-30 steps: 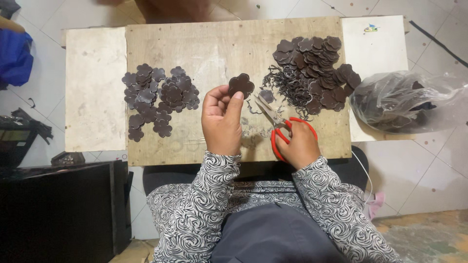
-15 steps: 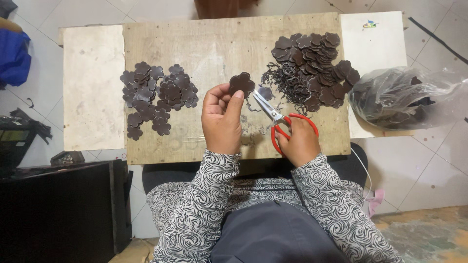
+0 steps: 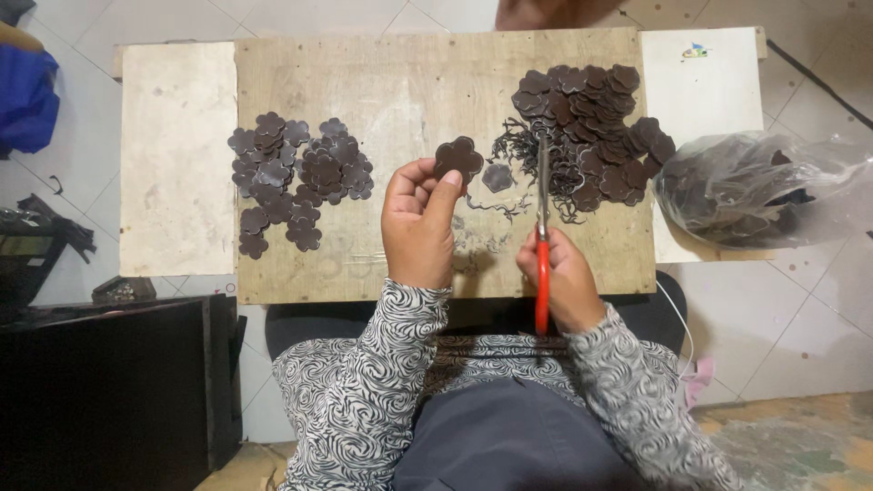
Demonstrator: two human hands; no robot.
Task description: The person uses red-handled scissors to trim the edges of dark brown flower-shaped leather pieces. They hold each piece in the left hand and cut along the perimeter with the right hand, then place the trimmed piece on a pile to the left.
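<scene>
Left hand (image 3: 420, 227) pinches flower cutout (image 3: 457, 157); right hand (image 3: 562, 277) grips red scissors (image 3: 543, 238), blades shut. Best trim close, turning piece.

At the right end of my workbench, a clear plastic bag (image 3: 764, 191) lies on its side, crumpled and glossy, packed with dark brown pieces, its mouth toward the wooden board (image 3: 400, 91); it overhangs the white panel (image 3: 700, 91) and the tiled floor beyond. Near that panel's top edge I see a small sticker (image 3: 696, 51), multicoloured in blue, yellow and red. No signs or screens in view.
</scene>
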